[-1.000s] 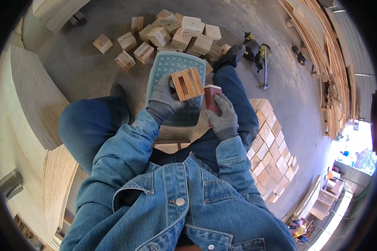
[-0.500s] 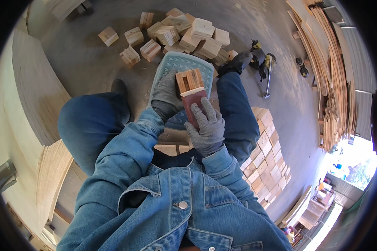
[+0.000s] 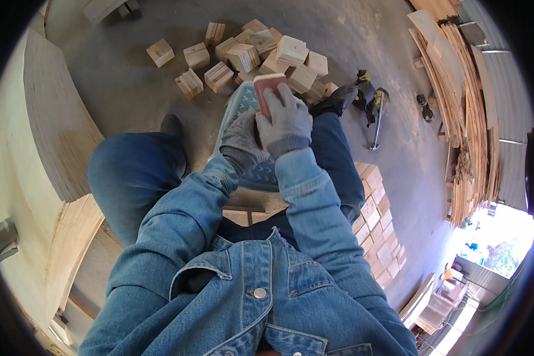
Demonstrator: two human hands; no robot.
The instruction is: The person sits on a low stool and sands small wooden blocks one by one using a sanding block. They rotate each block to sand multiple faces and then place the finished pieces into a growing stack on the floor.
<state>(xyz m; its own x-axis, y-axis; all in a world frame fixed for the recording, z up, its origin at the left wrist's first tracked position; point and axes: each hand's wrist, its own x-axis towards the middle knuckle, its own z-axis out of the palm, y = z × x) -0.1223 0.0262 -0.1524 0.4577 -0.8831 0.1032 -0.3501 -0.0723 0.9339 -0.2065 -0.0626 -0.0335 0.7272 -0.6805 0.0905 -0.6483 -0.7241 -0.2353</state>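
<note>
My right hand (image 3: pixel 286 121), in a grey knit glove, is closed over a sanding block (image 3: pixel 269 92) with a reddish-brown face and a pale wood edge. My left hand (image 3: pixel 243 141), gloved the same way, sits just left of it with its fingers curled. A small wooden block was in that grip a moment earlier; my hands and the sanding block now cover it almost wholly. Both hands are over a light-blue plastic stool (image 3: pixel 236 102) with a raised pattern, between my knees.
Loose wooden blocks (image 3: pixel 243 57) lie heaped on the floor beyond the stool. Stacked blocks (image 3: pixel 374 216) stand beside my right leg. Yellow-and-black power tools (image 3: pixel 368 95) and a metal bar (image 3: pixel 378 121) lie right of my foot. Long boards (image 3: pixel 466 113) line the right; curved plywood (image 3: pixel 56 118) is at left.
My right hand has pushed the sanding block away from me, over the wooden block, hiding it. My right forearm reaches farther forward. The left hand has shifted slightly nearer to me.
</note>
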